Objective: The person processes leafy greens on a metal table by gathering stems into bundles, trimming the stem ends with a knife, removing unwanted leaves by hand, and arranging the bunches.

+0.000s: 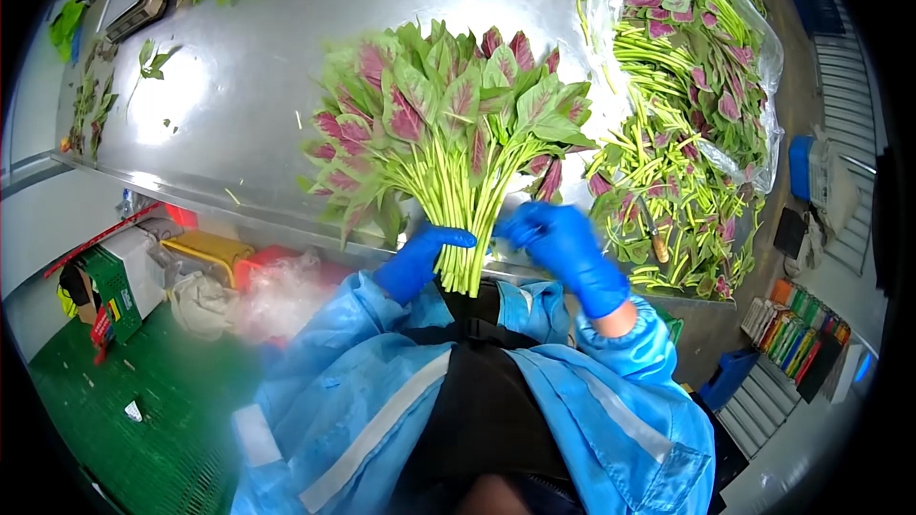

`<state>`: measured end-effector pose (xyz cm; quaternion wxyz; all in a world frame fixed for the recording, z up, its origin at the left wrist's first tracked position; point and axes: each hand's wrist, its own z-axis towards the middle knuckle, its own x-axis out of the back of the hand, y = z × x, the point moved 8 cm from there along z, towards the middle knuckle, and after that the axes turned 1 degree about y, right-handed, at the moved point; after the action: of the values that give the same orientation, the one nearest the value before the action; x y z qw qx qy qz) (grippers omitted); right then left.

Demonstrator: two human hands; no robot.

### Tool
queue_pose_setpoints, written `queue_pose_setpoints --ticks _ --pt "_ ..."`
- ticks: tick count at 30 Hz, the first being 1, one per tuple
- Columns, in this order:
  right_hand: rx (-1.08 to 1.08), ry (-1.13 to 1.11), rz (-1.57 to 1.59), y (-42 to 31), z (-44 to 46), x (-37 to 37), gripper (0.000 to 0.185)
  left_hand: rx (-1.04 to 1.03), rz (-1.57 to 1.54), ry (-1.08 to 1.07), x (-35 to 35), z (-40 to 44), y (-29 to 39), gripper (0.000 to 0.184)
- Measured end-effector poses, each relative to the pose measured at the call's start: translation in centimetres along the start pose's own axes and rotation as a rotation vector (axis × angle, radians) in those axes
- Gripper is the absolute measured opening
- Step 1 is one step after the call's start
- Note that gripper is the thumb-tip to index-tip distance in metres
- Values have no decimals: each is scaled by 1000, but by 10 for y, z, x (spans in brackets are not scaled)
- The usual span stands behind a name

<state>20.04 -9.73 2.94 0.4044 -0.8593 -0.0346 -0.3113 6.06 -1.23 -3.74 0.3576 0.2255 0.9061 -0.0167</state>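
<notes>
Your left hand [422,259] wraps the stems of an amaranth bunch [458,153], while your half-curled right hand [563,246] sits just beside, its hold unclear.

Shiny silver metal worktop [248,57] has big pile of green-&-purple leafy stems [658,52] on R, w/ silver-grey boxy device [141,2] & small green sprig [153,62] on L.

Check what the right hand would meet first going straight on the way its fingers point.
Probably the stems of the amaranth bunch in the left hand; the right hand looks close to them, though one view leaves depth unclear.
</notes>
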Motion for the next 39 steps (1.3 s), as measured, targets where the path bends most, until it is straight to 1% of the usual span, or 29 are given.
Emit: queue_pose_setpoints --ticks 1,2,4,5,7,10,12,13,16,17,20,22,25,27,32,33,35,36,37,38,39 --pt "49 -30 -96 -18 5 -15 15 26 0 24 2 -1 0 51" --pt "72 49 -170 -31 9 -16 20 12 12 17 4 1 0 49" --pt "165 127 -243 -35 18 -28 23 -20 32 4 12 9 -2 46" --pt "184 73 -219 -35 21 -32 22 -10 43 24 18 12 -6 43" --pt "217 -32 -178 -38 27 -32 21 -14 64 31 15 11 -6 40" --pt "443 260 -324 -93 28 15 18 -19 3 -7 13 20 -11 42" --pt "302 572 -74 -111 38 48 20 -24 -36 -51 10 22 -10 45" --pt "216 527 -55 -118 46 52 23 -59 14 -45 10 22 -9 48" --pt "330 481 -240 -106 89 21 24 -97 35 -46 15 27 -10 49" --pt "345 449 -249 -100 97 14 20 -81 26 -30 15 26 -9 51" --pt "430 394 -333 -101 105 8 18 -128 54 -55 17 29 -8 53" --pt "449 377 -337 -104 106 11 16 -112 34 -68 12 26 -6 56" --pt "495 355 -278 -99 109 13 14 -184 46 -60 1 14 2 52" --pt "461 375 -304 -98 112 13 12 -203 43 -29 -1 10 6 52" --pt "322 479 -270 -90 120 17 13 -211 94 -80 -14 -1 17 51" --pt "393 610 -196 -82 121 19 14 -202 113 -85 -14 -1 19 51" --pt "305 491 79 -37 158 29 16 -198 125 -82 -16 -6 23 50" --pt "187 428 407 -25 161 39 18 -201 118 -74 -19 -13 27 50" --pt "60 411 740 -13 162 49 19 -202 112 -66 -20 -17 29 51" --pt "-151 374 1258 -14 148 58 20 -194 139 -92 -19 -17 30 51" --pt "-44 415 1149 -20 134 83 22 -187 168 -120 -15 -16 32 52"
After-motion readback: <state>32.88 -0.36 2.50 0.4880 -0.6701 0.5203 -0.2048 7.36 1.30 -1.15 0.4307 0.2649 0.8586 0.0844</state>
